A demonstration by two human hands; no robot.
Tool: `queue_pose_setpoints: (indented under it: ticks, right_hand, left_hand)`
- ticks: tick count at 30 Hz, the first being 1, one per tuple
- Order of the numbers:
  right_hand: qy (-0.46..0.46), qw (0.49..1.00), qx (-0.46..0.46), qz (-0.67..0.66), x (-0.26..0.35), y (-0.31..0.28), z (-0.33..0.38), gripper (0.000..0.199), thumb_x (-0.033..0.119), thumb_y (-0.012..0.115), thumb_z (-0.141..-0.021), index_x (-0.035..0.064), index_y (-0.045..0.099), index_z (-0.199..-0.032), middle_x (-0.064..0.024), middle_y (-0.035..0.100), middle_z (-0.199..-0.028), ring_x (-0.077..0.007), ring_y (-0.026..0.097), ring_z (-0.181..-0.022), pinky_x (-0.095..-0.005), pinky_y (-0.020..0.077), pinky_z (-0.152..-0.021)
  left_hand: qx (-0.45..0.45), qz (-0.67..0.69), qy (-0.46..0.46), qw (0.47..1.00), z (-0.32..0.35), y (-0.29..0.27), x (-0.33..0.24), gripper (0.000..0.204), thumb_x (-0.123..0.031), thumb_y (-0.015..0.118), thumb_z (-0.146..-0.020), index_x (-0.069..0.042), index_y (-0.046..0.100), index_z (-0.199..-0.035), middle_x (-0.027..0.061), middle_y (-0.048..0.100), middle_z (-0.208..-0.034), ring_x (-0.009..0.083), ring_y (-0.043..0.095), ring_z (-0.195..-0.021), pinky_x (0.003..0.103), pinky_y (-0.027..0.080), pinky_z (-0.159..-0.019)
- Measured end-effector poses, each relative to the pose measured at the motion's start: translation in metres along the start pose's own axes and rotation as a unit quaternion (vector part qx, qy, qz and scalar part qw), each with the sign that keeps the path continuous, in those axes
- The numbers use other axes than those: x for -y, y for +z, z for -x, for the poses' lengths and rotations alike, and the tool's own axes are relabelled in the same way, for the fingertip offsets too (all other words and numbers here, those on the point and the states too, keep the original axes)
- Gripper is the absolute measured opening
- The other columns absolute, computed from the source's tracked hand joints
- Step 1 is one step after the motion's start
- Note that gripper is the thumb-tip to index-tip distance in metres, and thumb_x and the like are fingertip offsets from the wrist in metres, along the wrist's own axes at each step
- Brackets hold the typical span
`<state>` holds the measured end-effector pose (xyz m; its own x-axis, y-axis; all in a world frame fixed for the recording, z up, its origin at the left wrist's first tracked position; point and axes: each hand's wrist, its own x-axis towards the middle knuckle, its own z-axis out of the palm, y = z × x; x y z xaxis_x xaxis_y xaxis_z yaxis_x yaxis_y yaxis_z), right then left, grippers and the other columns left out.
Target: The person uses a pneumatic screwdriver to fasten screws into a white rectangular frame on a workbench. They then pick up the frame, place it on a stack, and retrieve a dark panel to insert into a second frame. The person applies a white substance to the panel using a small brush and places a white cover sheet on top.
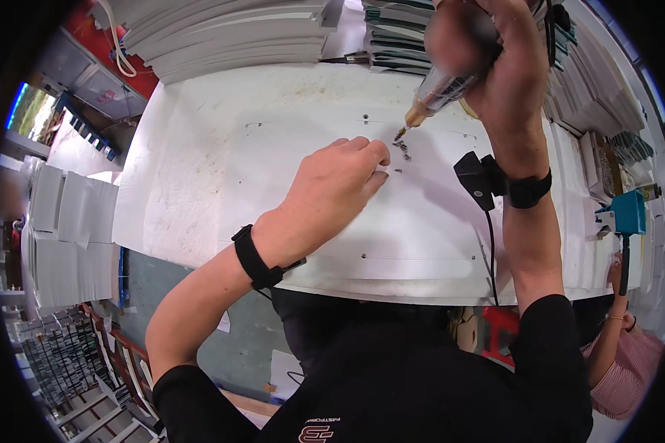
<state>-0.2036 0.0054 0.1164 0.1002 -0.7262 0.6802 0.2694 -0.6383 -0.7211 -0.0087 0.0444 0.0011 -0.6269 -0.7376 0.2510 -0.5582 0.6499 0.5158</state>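
Screws (404, 150) lie in a small loose cluster on white panel (421, 229), upper middle, one lying just below the rest. Panel is flat on white-covered worktable (174, 173); small dark fittings and thin slots show near its edges.

Right hand (516, 81) is wrapped around power screwdriver (445, 90), clear body, brass-coloured nose, tilted down-left. Bit tip is at the top of the screw cluster; can't tell if touching. Part of the grip is blurred.

Left hand (336, 177) is just left of the screws, fingers curled, thumb and forefinger narrowly apart; can't tell if anything is held.

Black wristbands on both wrists; right one (529, 192) carries small black device (474, 179) with cable. Stacked white sheets (229, 40) and dark-green-edged stack (399, 37) along far side. Far right: co-worker in striped top (628, 373), hand beside teal tool's (629, 213) black handle; grip unclear.
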Motion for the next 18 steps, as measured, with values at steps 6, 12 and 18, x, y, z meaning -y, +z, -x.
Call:
queue_pose_setpoints:
  ticks: [6, 12, 18]
  right_hand:
    - [0.088, 0.994, -0.063, -0.033, 0.009, 0.004, 0.004, 0.031, 0.032, 0.062, -0.103, 0.0066, 0.057, -0.086, -0.0024, 0.061, -0.074, -0.0066, 0.051, -0.044, -0.024, 0.044, -0.042]
    - [0.018, 0.999, -0.033, -0.029, 0.003, -0.012, 0.005, 0.031, 0.034, 0.06, -0.104, 0.0074, 0.057, -0.087, -0.0016, 0.06, -0.073, -0.0051, 0.05, -0.044, -0.0233, 0.0436, -0.042]
    - [0.076, 0.992, -0.066, -0.074, 0.025, 0.001, 0.005, 0.03, 0.033, 0.059, -0.104, 0.0079, 0.056, -0.088, -0.0012, 0.06, -0.075, -0.0054, 0.049, -0.045, -0.0234, 0.0423, -0.042]
  left_hand:
    - [0.02, -0.097, 0.018, 0.995, -0.015, 0.016, -0.009, 0.013, -0.017, 0.07, -0.095, -0.011, 0.067, -0.106, 0.006, 0.065, -0.092, 0.0277, 0.065, -0.09, 0.041, 0.055, -0.078]
    - [0.024, -0.167, 0.08, 0.982, -0.026, 0.025, -0.012, 0.011, -0.013, 0.067, -0.095, -0.005, 0.064, -0.101, 0.0084, 0.065, -0.092, 0.0284, 0.066, -0.09, 0.04, 0.057, -0.075]
    - [0.015, -0.14, 0.045, 0.989, -0.022, 0.024, -0.009, 0.011, -0.011, 0.066, -0.094, -0.002, 0.062, -0.098, 0.0117, 0.067, -0.088, 0.0309, 0.068, -0.085, 0.042, 0.057, -0.073]
